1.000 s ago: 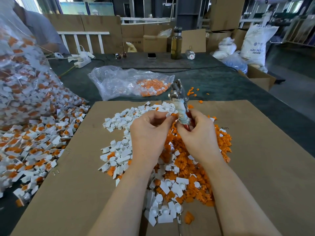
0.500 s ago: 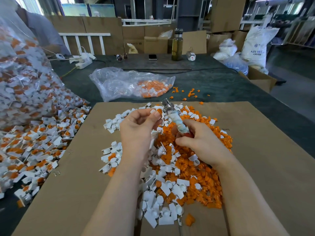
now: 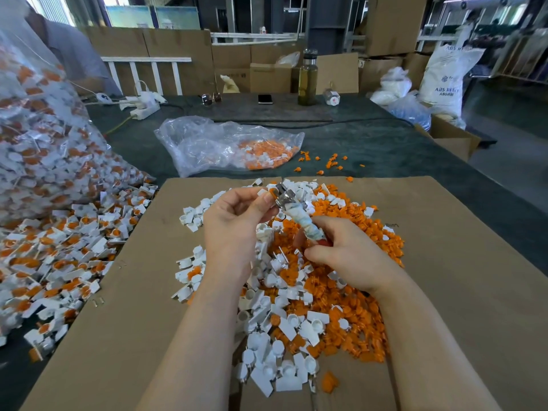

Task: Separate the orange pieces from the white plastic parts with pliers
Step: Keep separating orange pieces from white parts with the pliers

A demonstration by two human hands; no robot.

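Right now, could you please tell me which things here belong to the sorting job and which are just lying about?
Job: pliers in right hand; left hand at their tip; white parts; orange pieces; cardboard sheet; unsorted bag.
Lying about: phone; bottle; sunglasses; power strip.

Single head-worn wide-angle view, looking forward and down from close above the cardboard sheet (image 3: pixel 444 292). Both forearms enter from the bottom edge. The green table (image 3: pixel 370 143) recedes ahead; stacked cartons (image 3: pixel 178 46) close the far background. Edges show lens curvature.

pliers (image 3: pixel 296 210) lowered, tilted left.
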